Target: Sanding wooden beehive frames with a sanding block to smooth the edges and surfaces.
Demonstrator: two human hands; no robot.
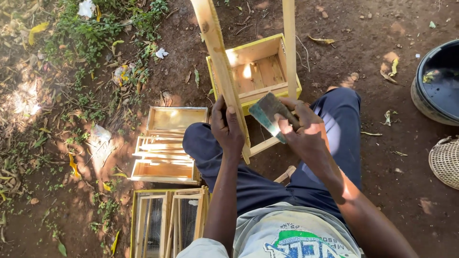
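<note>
I sit on bare earth with a pale wooden frame (pixel 221 62) standing upright between my knees. My left hand (pixel 227 128) grips its left bar near the bottom. My right hand (pixel 299 125) is closed on a flat scraper with a dull grey-green blade (pixel 266 113), held between the frame's two bars, close to the left bar. The frame's right bar (pixel 289 45) rises out of the top of the view. Behind the frame lies a yellow-edged wooden box (pixel 258 69), open side up.
A stack of wooden frames (pixel 165 145) lies to my left, and yellow-edged mesh frames (pixel 165 220) sit nearer. A black tub (pixel 437 81) and a woven basket (pixel 445 161) stand at the right. Grass and leaves cover the left ground.
</note>
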